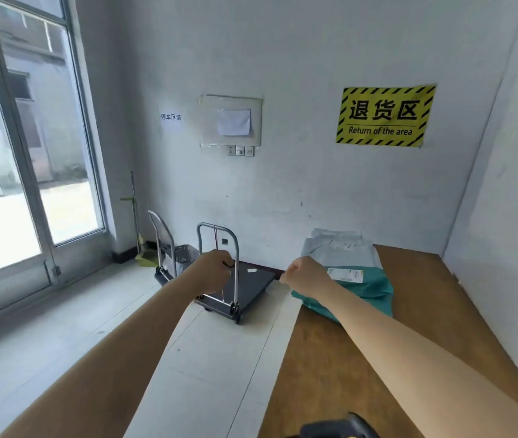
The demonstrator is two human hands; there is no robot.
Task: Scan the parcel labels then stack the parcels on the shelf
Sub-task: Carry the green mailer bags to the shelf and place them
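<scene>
Parcels: a green bag [362,292] with a white label [345,275] is laid just right of the clenched, empty right hand [301,276]; grey bags [339,248] are piled beyond it, all on a brown board [409,311].
Left hand [215,271]: fingers are curled; contents cannot be told.
Probable scanner [339,426]: ungripped, behind both hands.
Shelf: none is seen.
Scanning and stacking are judged unstarted.

- Bright daylight enters through the glass door [30,147] at the frame's left, overexposed outside.
- Soft overall focus; wide-angle bending at edges.
- Shadows faint.
</scene>
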